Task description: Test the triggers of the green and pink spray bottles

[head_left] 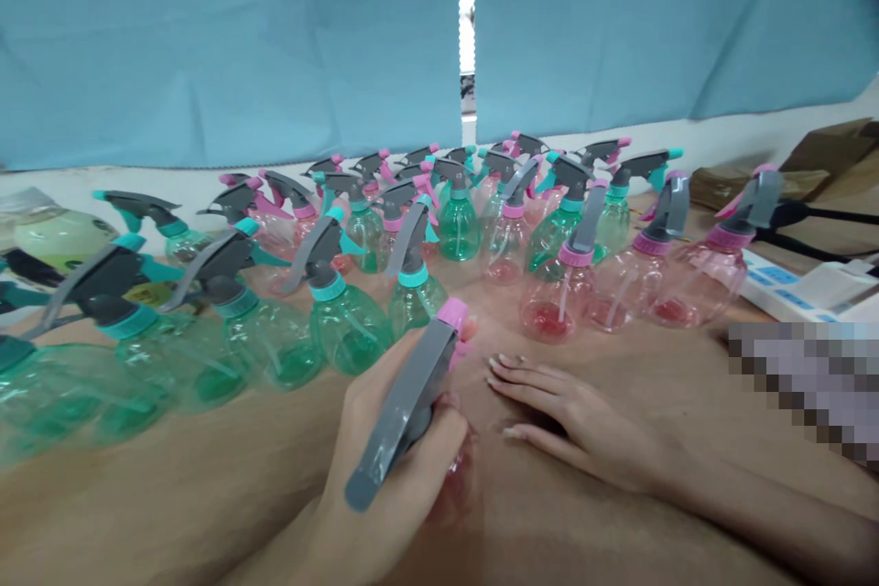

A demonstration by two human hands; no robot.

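Observation:
My left hand [391, 458] is wrapped round a pink spray bottle [459, 472] at the lower centre. Its grey sprayer head [405, 403] with a pink nozzle tilts up over the hand, and most of the bottle's body is hidden. To the right, my right hand [583, 421] lies palm down on the brown table [583, 540], fingers spread and holding nothing. Beyond the hands stand several spray bottles, among them a green one [347, 325] with a teal collar and a pink one [555, 293] with a pink collar.
Green bottles [275, 339] line the left side, and more bottles crowd the back. A white power strip [817, 288] with black cables lies at the right, near a brown package [762, 183]. A blue curtain [206, 37] hangs behind. One area at right is pixelated.

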